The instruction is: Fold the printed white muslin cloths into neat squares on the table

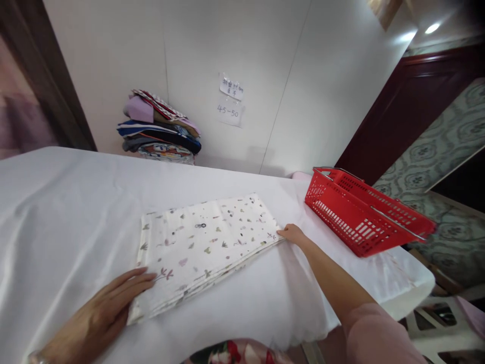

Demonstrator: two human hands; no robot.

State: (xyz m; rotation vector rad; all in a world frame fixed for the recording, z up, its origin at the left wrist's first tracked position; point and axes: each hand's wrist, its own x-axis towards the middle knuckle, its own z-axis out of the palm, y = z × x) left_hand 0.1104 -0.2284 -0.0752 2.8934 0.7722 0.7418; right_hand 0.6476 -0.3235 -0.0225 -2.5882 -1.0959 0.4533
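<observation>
A white cloth (215,230) printed with small plants and animals lies folded in several layers on the white-covered table. My left hand (109,306) is at its near left corner, fingers stretched out and resting on top; the thumb is mostly hidden behind the hand. At the cloth's right corner, my right hand (292,234) is closed in a pinch on the layered edge. Between the two hands the cloth lies fairly flat, its layers showing along the near edge.
A red plastic basket (341,215) with metal handles stands on the table's right side. Behind the far edge is a stack of folded fabrics (161,129) by a white wall. Handwritten paper labels (230,101) hang there. The white tablecloth (68,212) is wrinkled at left.
</observation>
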